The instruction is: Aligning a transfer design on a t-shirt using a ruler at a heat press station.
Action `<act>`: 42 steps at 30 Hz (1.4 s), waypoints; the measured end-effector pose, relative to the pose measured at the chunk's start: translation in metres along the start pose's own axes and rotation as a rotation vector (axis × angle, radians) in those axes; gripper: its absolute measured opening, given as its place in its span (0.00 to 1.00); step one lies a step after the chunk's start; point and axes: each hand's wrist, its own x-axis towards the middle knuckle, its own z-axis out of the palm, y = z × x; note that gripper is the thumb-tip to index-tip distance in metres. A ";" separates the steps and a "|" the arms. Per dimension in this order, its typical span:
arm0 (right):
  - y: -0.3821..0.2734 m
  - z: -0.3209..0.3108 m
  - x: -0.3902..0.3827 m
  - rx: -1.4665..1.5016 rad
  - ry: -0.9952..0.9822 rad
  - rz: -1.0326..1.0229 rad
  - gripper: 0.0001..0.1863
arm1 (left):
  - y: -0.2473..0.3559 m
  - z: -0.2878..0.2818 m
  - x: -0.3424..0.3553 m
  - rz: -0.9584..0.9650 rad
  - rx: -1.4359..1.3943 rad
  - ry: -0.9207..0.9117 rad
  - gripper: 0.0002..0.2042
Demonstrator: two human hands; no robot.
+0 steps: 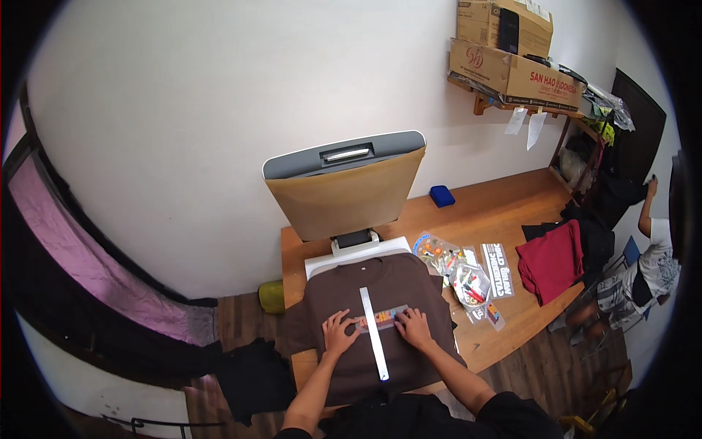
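Note:
A dark brown T-shirt (333, 293) lies spread over the lower plate of a heat press, its neckline toward the raised lid. On its chest is a small clear transfer film (387, 317) with colourful lettering. My left hand (338, 334) grips the film's left edge with its fingertips, and my right hand (415, 328) grips the right edge. Between my hands a white ruler (374, 336) runs down the shirt, from below the collar toward me, crossing over the film. The ruler covers part of the lettering. Neither hand touches the ruler.
The heat press lid (344, 183) stands raised behind the shirt. To the right, the wooden table (512, 216) bears printed films (497, 271), a roll of tape (472, 284), a blue box (442, 195) and folded red cloth (550, 261). Another person (651, 271) is at far right.

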 end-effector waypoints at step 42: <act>-0.062 -0.397 -0.050 1.011 -0.996 -0.796 0.21 | 0.002 -0.002 0.001 -0.068 -0.010 -0.025 0.16</act>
